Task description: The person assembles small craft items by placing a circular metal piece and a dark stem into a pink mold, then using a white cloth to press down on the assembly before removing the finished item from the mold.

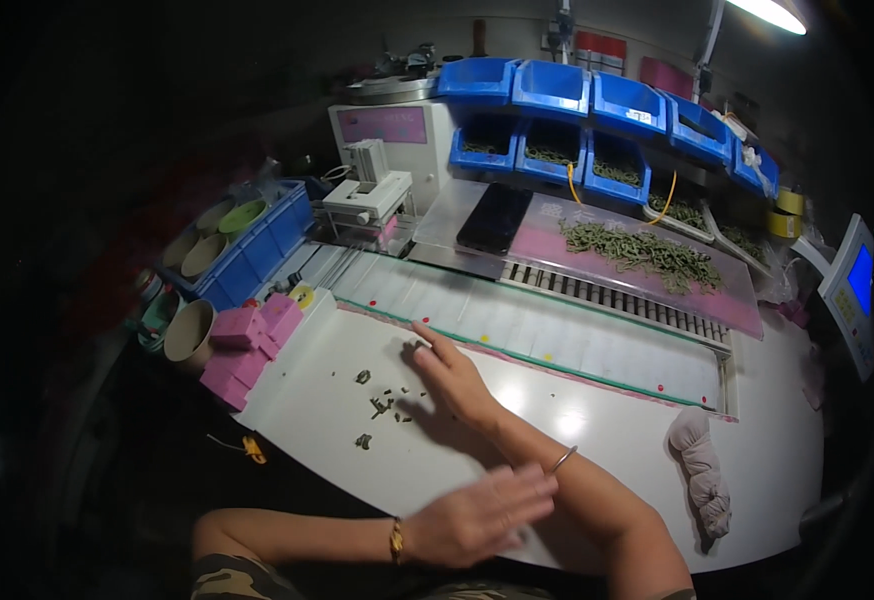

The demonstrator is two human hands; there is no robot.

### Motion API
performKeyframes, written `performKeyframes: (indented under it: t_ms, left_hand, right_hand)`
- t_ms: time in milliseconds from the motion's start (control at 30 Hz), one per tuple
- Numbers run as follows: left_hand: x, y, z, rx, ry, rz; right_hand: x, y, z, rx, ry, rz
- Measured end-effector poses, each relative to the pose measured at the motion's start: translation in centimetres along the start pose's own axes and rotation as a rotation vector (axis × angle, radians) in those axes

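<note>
My right hand [454,382] reaches across the white worktop from the lower right. Its fingers are stretched out with nothing in them, beside a few small dark green pieces [380,407] scattered on the surface. My left hand [482,515], slightly blurred, has its fingers extended and holds nothing visible. Its fingertips are at my right forearm, close to a silver bangle [564,459]; whether they touch it I cannot tell. A heap of green twisted pieces [642,255] lies farther off on a pink and clear sheet.
Beyond my hands runs a long white strip [517,318] with a green edge. A black phone [495,218] lies behind it. Blue bins [551,88] stand in two rows at the back. Pink blocks [242,340] sit left, a rolled grey cloth [700,470] and a screen panel [854,285] right.
</note>
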State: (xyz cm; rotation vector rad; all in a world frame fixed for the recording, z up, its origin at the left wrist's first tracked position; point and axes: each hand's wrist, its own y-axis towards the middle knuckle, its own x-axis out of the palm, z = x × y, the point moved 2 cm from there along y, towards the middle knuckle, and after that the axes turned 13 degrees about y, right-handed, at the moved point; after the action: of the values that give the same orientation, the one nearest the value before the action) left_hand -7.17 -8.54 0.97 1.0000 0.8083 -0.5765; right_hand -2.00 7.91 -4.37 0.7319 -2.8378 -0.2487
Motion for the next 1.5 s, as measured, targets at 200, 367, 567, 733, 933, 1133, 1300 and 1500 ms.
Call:
performKeyframes:
  t_ms: [200, 367, 567, 733, 933, 1133, 1300, 1500]
  left_hand:
    - [4.5, -1.3, 1.4, 0.012, 0.209, -0.445]
    - [3.5, 0.6, -4.3, -0.166, 0.391, -0.507]
    - [-1.0, -2.0, -10.8, -0.522, 0.585, -0.340]
    - [-3.8, -4.6, -11.8, -0.652, 0.713, -0.357]
    - [-7.2, -7.9, -10.2, -0.788, 0.674, -0.197]
    - [-6.6, -10.0, -9.7, -0.924, 0.577, -0.324]
    - [-5.4, -7.2, -11.5, -0.859, 0.524, -0.193]
    - [-4.4, -5.0, -15.7, -0.808, 0.446, -0.029]
  right_hand:
    - [-0.1, 0.5, -1.3, 0.222, 0.877, 0.063]
    - [-4.3, -1.1, -6.8, 0.101, 0.700, -0.014]
    - [-10.9, -7.8, -11.2, 0.119, 0.079, 0.163]
    - [-15.2, -15.7, -13.5, 0.075, -0.494, 0.279]
    - [-19.1, -21.9, -17.6, 0.055, -0.969, 0.437]
    - [-29.3, -29.7, -17.6, 0.116, -1.001, 0.710]
    - [-36.2, -35.8, -14.3, 0.298, -1.087, 1.000]
    - [-38.2, -35.9, -12.2, 0.384, -1.223, 1.127]
